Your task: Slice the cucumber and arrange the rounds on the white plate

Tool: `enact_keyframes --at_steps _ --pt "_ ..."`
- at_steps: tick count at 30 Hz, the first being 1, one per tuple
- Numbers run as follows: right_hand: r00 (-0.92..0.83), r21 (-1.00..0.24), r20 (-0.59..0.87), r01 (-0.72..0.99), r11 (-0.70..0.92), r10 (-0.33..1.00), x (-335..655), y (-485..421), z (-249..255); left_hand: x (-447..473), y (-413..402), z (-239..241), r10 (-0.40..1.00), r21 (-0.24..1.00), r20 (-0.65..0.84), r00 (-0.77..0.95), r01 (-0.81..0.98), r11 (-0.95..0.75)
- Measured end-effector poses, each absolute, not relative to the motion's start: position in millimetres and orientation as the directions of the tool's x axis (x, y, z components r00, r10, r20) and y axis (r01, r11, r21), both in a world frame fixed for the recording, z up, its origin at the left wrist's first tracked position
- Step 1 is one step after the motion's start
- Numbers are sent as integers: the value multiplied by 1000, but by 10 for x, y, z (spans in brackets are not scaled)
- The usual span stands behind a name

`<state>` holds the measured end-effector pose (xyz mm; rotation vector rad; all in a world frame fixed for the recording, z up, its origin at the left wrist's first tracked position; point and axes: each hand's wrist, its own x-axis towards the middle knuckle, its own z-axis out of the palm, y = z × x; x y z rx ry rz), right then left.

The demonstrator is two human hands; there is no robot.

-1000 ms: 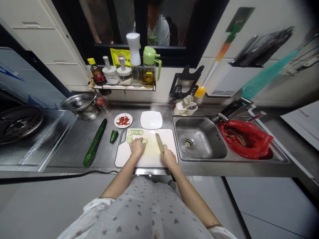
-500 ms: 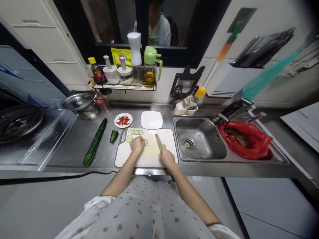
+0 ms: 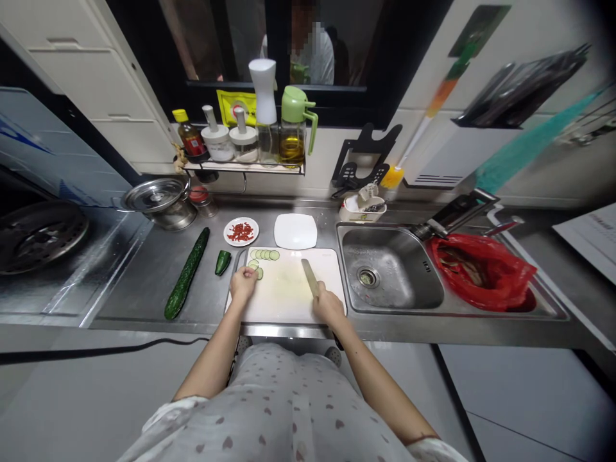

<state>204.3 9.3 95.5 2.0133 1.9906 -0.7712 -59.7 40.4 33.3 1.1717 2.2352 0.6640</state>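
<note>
On the white cutting board, my left hand is closed at the left side, its fingertips pinched at a thin cucumber slice. Several more cucumber slices lie overlapping in a row along the board's upper left edge. My right hand grips the handle of a knife, whose blade points away from me over the right part of the board. Left of the board rest a short cucumber end piece and a long whole cucumber.
Behind the board stand a white plate and a small plate with chopped red pieces. A steel sink adjoins on the right, with a red plastic bag beyond it. A lidded pot and spice rack are at the back.
My left hand has moved left across the board, and the single cucumber slice now lies by the others at the left. The right hand keeps the knife in about the same place.
</note>
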Motion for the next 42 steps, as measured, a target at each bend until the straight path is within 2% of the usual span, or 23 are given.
enact_keyframes --at_steps 3,7,13,19,31,42 --pt "-91 -264 -495 963 -50 864 2113 40 1009 -707 430 292 813 653 -218 -540 538 532" --pt "-134 -338 -493 940 -47 860 2174 -36 1035 -736 439 288 799 605 -190 -571 573 553" --pt "-61 -399 -410 909 -120 910 2165 -83 986 -696 382 326 812 478 -143 -565 679 557" --pt "-69 -450 -402 884 -131 913 2199 -46 1035 -660 366 395 815 467 -118 -567 693 549" --pt "-19 -336 -392 934 -123 920 2243 -67 983 -284 703 556 902 494 -66 -426 772 400" --pt "-15 -210 -417 974 -81 909 2277 -75 952 -121 1045 488 961 322 -109 -256 905 278"
